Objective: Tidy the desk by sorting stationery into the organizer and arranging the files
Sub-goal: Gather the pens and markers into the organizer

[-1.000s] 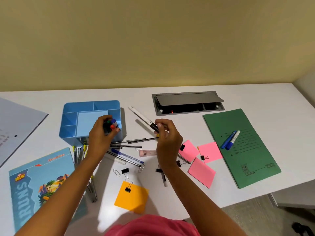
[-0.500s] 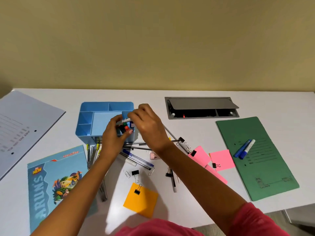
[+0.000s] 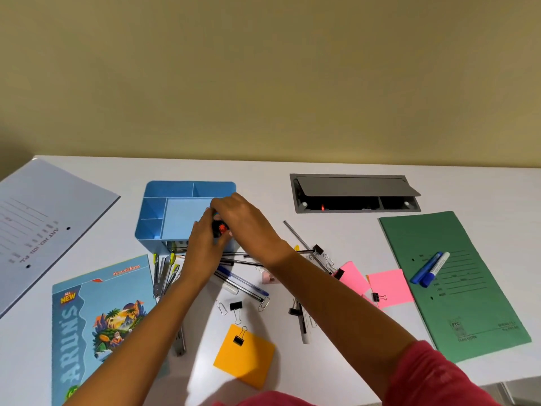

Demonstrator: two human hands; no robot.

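Your right hand [image 3: 246, 221] has travelled from the middle of the desk [image 3: 263, 174], where it held a white marker a second ago, across to your left hand [image 3: 205, 247], and the two now meet over the front right corner of the blue organizer [image 3: 169, 190]. Your left hand is wrapped round the marker bundle [image 3: 221, 229], whose dark ends and one red cap show between your palms. Your right fingers curl over the top of it and hide the white marker, so I cannot tell whether it has already joined the rest. You look to be in the stationery-sorting step, loading markers into a compartment. Next you would need to stand the bundle upright over that corner cell, lower it in, and release with both hands together so none tips out. Much remains: loose pens [image 3: 243, 281] lie just in front of the organizer, two blue markers [image 3: 430, 268] rest on the green file [image 3: 468, 312], and pink sticky notes [image 3: 388, 287] lie beside it.
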